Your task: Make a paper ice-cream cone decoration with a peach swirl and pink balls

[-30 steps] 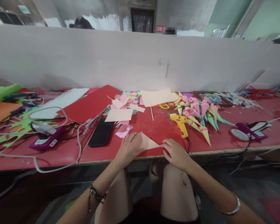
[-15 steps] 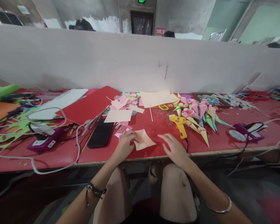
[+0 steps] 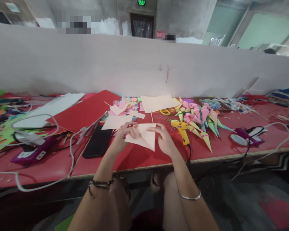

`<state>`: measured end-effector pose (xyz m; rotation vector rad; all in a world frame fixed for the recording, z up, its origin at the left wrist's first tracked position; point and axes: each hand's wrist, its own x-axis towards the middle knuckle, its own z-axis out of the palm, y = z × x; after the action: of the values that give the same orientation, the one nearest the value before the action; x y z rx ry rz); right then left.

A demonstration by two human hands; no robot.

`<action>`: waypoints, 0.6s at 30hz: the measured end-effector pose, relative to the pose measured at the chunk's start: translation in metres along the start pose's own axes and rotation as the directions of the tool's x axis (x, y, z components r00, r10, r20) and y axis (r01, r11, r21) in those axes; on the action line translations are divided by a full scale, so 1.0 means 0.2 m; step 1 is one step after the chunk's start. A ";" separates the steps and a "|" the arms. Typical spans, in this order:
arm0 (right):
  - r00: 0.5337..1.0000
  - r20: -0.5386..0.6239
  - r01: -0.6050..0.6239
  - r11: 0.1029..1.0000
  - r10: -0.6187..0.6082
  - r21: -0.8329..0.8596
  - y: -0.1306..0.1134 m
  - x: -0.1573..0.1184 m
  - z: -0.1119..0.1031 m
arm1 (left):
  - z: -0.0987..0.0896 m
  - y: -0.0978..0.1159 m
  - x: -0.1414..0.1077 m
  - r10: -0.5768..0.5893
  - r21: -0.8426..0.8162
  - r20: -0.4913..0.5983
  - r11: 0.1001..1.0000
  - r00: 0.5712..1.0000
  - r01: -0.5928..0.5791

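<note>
A creased, pale peach sheet of paper (image 3: 144,138) is raised a little above the red table, between both hands. My left hand (image 3: 122,136) grips its left side, with fingers over the paper. At the upper right edge, my right hand (image 3: 162,136) pinches the sheet, fingertips on its front. Just behind the paper lies a thin white stick (image 3: 151,116). Another pale rectangular piece (image 3: 117,122) is beyond my left hand, partly over a black phone (image 3: 97,141). To the right of my right hand rests a yellow glue gun (image 3: 182,130).
Pink and yellow paper cones (image 3: 202,117) are piled at the right. A large red sheet (image 3: 84,110) and a purple power strip (image 3: 33,154) with white cables lie left. A grey partition (image 3: 110,64) stands behind the table (image 3: 135,162).
The creased paper has been lifted off the table. My right hand has moved left and taken hold of its right side; my left hand still holds the left. The view has shifted slightly.
</note>
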<state>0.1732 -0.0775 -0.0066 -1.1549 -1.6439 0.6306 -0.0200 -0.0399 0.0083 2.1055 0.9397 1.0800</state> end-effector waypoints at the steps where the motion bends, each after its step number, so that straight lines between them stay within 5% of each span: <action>1: 0.999 -0.036 -0.019 0.997 0.022 0.075 0.01 0.01 0.00 | 0.00 -0.01 0.01 -0.008 -0.074 -0.036 0.997 0.999 0.005; 7: 0.984 -0.139 -0.052 0.923 0.113 0.382 0.03 0.02 0.07 | 0.05 -0.04 0.03 -0.094 -0.347 -0.100 0.936 0.991 0.054; 14: 0.944 -0.235 -0.099 0.882 0.229 0.462 -0.02 0.05 0.16 | 0.08 -0.10 0.03 -0.275 -0.597 -0.176 0.793 0.945 0.119; 18: 0.908 -0.297 -0.135 0.877 0.296 0.462 -0.02 0.06 0.21 | 0.08 -0.08 0.01 -0.267 -0.628 -0.143 0.769 0.953 0.122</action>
<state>0.1330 -0.0627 -0.0144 -1.0549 -0.9988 0.8259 -0.0113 -0.0307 -0.0107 1.3370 0.7475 1.3147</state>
